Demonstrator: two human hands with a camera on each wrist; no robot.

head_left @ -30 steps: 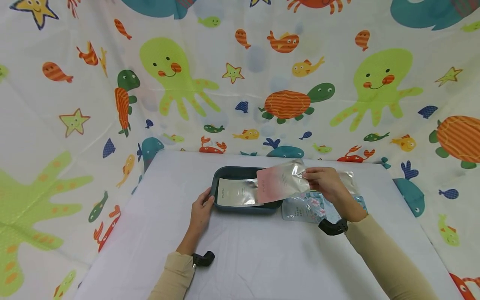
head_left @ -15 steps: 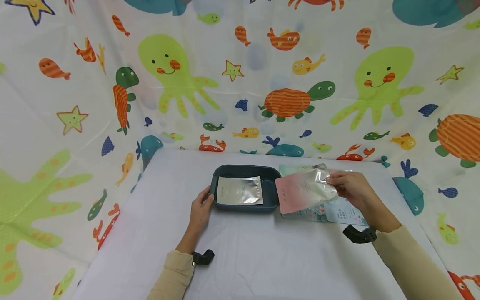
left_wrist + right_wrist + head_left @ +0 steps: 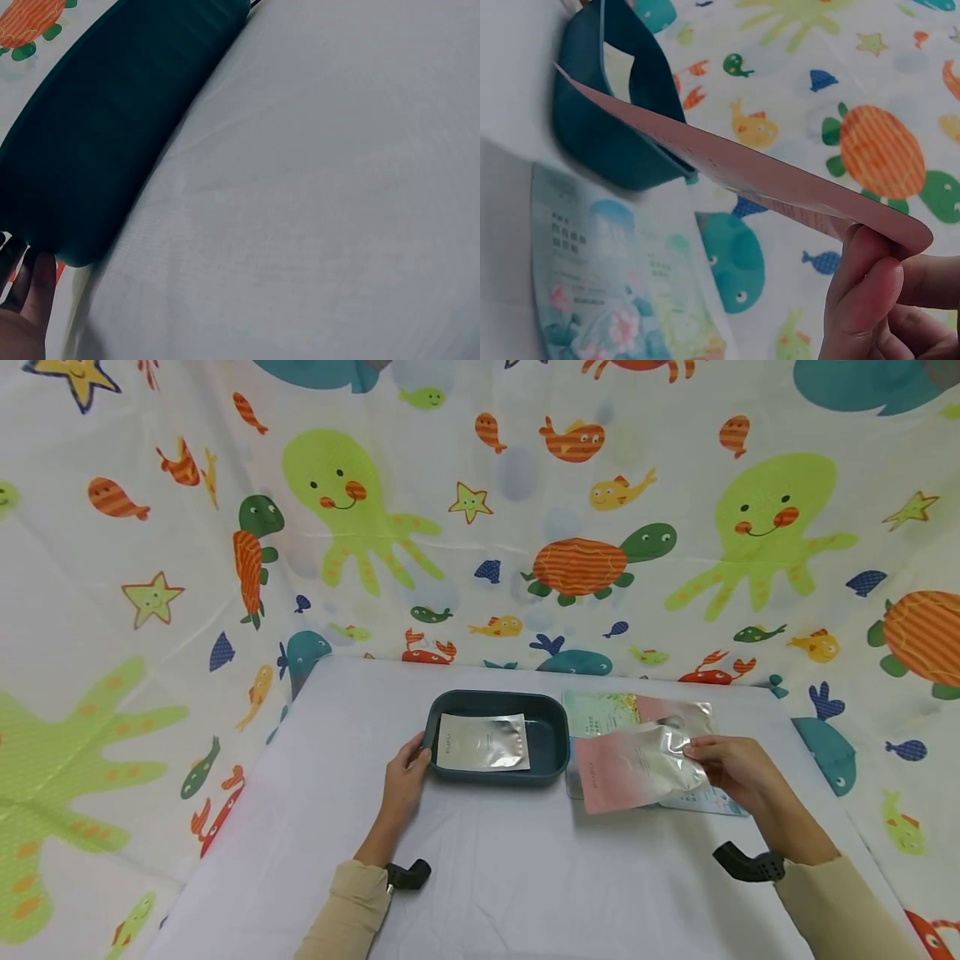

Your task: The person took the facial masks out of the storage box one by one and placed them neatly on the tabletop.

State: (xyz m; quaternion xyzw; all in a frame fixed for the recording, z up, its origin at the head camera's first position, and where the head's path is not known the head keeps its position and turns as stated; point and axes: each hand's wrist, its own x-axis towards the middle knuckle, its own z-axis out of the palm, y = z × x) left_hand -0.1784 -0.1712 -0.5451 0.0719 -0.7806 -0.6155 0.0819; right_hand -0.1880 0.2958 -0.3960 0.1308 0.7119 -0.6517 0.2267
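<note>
My right hand (image 3: 738, 777) pinches the right end of a pink and silver foil sachet (image 3: 626, 768) between thumb and fingers. The sachet is raised over several other sachets right of the tray and overlaps them in the head view. Seen nearly edge-on in the right wrist view, the held sachet (image 3: 757, 169) slants across. My left hand (image 3: 405, 781) holds the left end of a dark teal tray (image 3: 551, 772), with fingertips on its outer wall in the left wrist view. A silver foil sachet (image 3: 482, 743) lies flat inside the tray, towards its left side.
Beside the tray lie a green sachet (image 3: 596, 710), another pink and silver sachet (image 3: 697, 714) and a pale blue floral sachet (image 3: 592, 277), partly overlapping. A white cloth (image 3: 487, 860) covers the table. Behind it hangs a sea-animal print curtain (image 3: 420, 552).
My right hand has drawn the pink and silver sachet rightwards and nearer to me, away from above the tray. More of the tray's right side now shows. The left hand has stayed put.
</note>
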